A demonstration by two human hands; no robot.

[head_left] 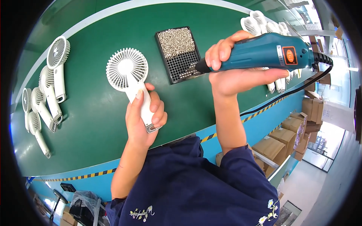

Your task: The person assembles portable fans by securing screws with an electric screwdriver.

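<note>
My left hand (145,115) is wrapped round the handle of a white handheld fan (127,69), whose round slatted head points away from me over the green table. In my right hand (233,64) lies a teal electric screwdriver (260,51), held sideways with its black tip pointing left. Its black cord (286,90) runs off the right end and curves back below. The tip is at the right edge of a black screw tray (177,71); whether it touches a screw I cannot tell. Small silver screws (176,40) heap up in the tray's far part, and some sit in its near holes.
Several white fans (56,56) lie at the table's left side. More white fans (258,22) are grouped at the far right, partly behind the screwdriver. The green table (90,124) has a striped near edge. Cardboard boxes (271,148) stand at the right beyond it.
</note>
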